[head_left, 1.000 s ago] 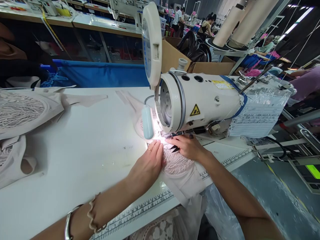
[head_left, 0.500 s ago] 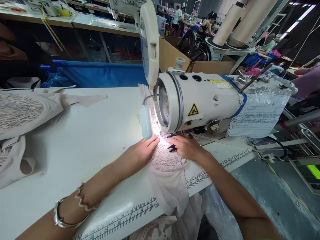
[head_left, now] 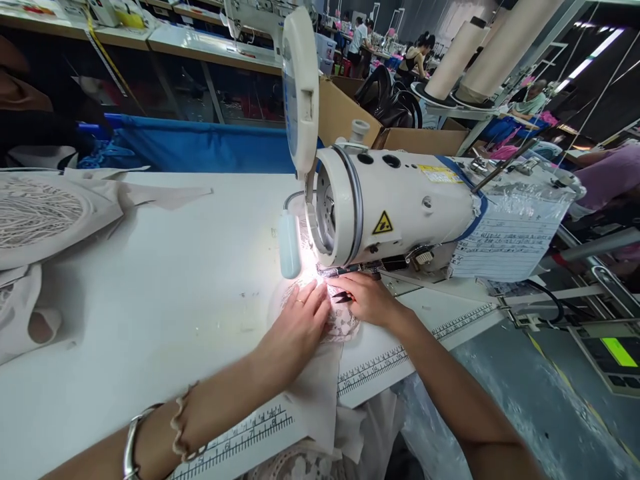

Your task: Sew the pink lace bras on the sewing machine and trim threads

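Note:
A pale pink lace piece [head_left: 346, 328] lies under the head of a white sewing machine [head_left: 400, 200], its plain cloth [head_left: 320, 407] hanging over the table's front edge. My left hand [head_left: 297, 323] rests flat on the lace, fingers stretched toward the brightly lit needle area. A ring is on one finger. Close beside it, my right hand [head_left: 373, 300] holds small thread snips [head_left: 343, 297], dark blades pointing left, while its fingertips press the lace near the presser foot. The needle itself is lost in glare.
More pale lace pieces [head_left: 40, 213] lie on the table's left. A pale blue lamp [head_left: 289, 247] hangs left of the machine head. A printed ruler strip [head_left: 370, 375] runs along the front edge. Behind stand a cardboard box [head_left: 345, 110] and thread cones [head_left: 457, 57]. Other people work farther back.
My left hand has slid forward and flattened over the lace. The lace piece has turned and shifted, now showing a floral part by my hands. The right hand stays near the machine with the snips.

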A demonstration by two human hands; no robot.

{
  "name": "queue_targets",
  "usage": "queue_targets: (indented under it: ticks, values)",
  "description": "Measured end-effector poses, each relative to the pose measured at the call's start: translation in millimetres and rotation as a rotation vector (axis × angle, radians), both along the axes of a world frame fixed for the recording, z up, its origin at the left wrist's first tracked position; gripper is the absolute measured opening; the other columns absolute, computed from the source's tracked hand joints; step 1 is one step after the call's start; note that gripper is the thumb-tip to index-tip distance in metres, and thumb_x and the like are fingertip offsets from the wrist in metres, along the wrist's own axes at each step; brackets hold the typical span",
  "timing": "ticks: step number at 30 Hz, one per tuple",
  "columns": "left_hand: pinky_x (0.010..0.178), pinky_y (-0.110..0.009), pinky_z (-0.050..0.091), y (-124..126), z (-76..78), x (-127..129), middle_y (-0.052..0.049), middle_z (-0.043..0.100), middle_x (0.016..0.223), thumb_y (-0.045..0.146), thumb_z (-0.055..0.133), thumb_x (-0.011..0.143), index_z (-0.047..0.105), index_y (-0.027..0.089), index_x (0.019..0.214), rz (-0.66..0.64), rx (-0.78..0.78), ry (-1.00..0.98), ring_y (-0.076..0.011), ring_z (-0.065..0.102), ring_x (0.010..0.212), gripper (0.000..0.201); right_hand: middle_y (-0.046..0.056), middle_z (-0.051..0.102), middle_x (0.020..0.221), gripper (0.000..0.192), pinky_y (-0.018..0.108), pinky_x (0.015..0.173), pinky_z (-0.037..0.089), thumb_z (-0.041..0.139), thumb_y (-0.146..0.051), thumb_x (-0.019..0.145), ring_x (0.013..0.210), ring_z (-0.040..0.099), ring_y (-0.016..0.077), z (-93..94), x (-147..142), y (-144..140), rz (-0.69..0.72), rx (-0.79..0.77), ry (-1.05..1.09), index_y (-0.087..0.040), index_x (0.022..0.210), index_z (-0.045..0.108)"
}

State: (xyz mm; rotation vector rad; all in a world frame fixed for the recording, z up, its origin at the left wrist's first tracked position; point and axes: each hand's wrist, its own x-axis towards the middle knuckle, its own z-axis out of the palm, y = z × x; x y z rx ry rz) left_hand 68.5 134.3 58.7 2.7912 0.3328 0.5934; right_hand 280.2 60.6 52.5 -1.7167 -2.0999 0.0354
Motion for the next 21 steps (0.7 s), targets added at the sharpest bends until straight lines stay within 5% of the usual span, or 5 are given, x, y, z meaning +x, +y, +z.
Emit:
queue_targets:
  ticks: [6,11,16,21]
  values:
    - [0.101,-0.051,0.049,26,11.7,-7,-0.014,0.067,0.121,0.019,0.035,0.104,0.063,0.015,0.097,-0.136,-0.110,0.053,-0.0299,0.057,0.120,0.029,0.004,0.072,0.094,0.035,0.022,0.070,0.053,0.051,-0.006,0.083,0.083,0.068,0.0157,4.7,5,-6,0.061,0.105,-0.002,-0.022,0.105,0.073]
    - [0.089,-0.038,0.052,50,22.6,-10,-0.013,0.067,0.119,0.027,0.032,0.106,0.062,0.016,0.120,-0.169,-0.209,0.093,-0.0242,0.063,0.106,0.035,0.004,0.071,0.104,0.040,0.023,0.065,0.052,0.052,-0.004,0.081,0.081,0.066,0.0159,-0.8,2,-3,0.042,0.128,-0.078,-0.024,0.109,0.071]
    - [0.083,-0.034,0.050,67,21.0,-11,-0.006,0.067,0.125,0.030,0.035,0.106,0.067,0.026,0.120,-0.168,-0.155,0.155,-0.0201,0.064,0.090,0.036,0.007,0.071,0.120,0.042,0.031,0.073,0.052,0.042,-0.001,0.086,0.098,0.065,0.0210,8.8,-8,0,0.090,0.180,-0.204,-0.019,0.113,0.068]
    - [0.085,-0.037,0.049,66,12.3,-9,-0.009,0.068,0.112,0.012,0.040,0.099,0.067,0.018,0.099,-0.222,-0.031,0.029,-0.0217,0.061,0.093,0.028,0.005,0.075,0.109,0.030,0.032,0.079,0.049,0.045,-0.001,0.092,0.104,0.062,0.0206,14.4,-12,2,0.214,0.286,-0.162,-0.017,0.101,0.069]
